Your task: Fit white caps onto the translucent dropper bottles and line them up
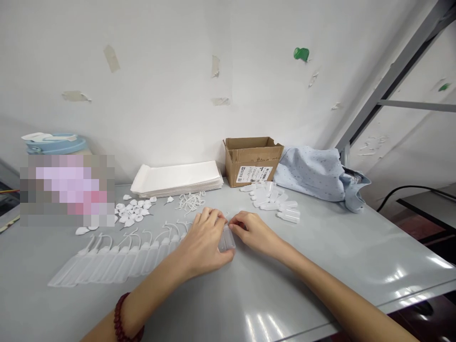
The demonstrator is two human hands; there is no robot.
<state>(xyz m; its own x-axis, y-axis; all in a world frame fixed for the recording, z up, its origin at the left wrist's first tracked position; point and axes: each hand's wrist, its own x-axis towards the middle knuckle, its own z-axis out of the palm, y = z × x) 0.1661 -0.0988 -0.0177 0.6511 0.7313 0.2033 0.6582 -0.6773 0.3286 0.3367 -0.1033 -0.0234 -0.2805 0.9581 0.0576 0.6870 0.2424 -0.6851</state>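
My left hand (208,240) is curved around a clear plastic bottle (227,239) lying on the grey table, its thumb by the bottle's lower end. At the bottle's upper end, my right hand (251,230) has thumb and forefinger pinched together; what is between them is too small to make out. A row of similar bottles with thin looped straps (121,263) lies side by side to the left, partly behind my left forearm. Loose straps (191,202) lie in a pile beyond my left hand, and white pointed caps (133,211) are heaped left of them.
More clear bottles (270,195) lie loose before an open cardboard box (251,161). A stack of white envelopes (178,179) rests by the wall. Light blue cloth (309,173) is at the back right; a blue-lidded container (57,143) stands at the left.
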